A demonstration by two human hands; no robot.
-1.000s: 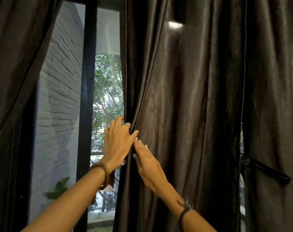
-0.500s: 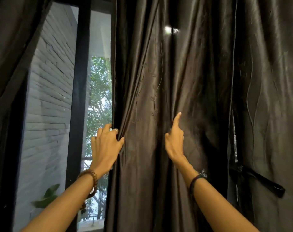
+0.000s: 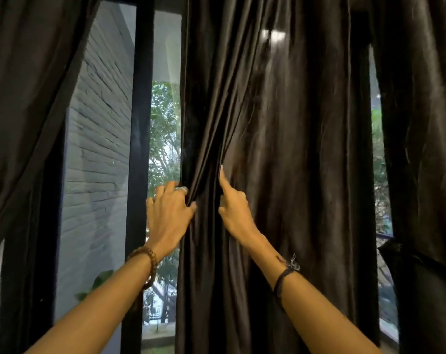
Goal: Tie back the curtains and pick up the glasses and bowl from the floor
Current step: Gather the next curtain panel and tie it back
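Centre of frame: dark curtain [image 3: 280, 149], hanging full height. Soft, glossy, likely slippery; gather into folds at mid-height. Left hand [image 3: 168, 215]: fingers curled round the left edge. Right hand [image 3: 233, 213]: index finger extended against the folds, remaining fingers hidden.

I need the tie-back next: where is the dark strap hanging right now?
In the head view, the dark strap hangs at the far right, low, across the right-hand curtain, well right of the right hand.
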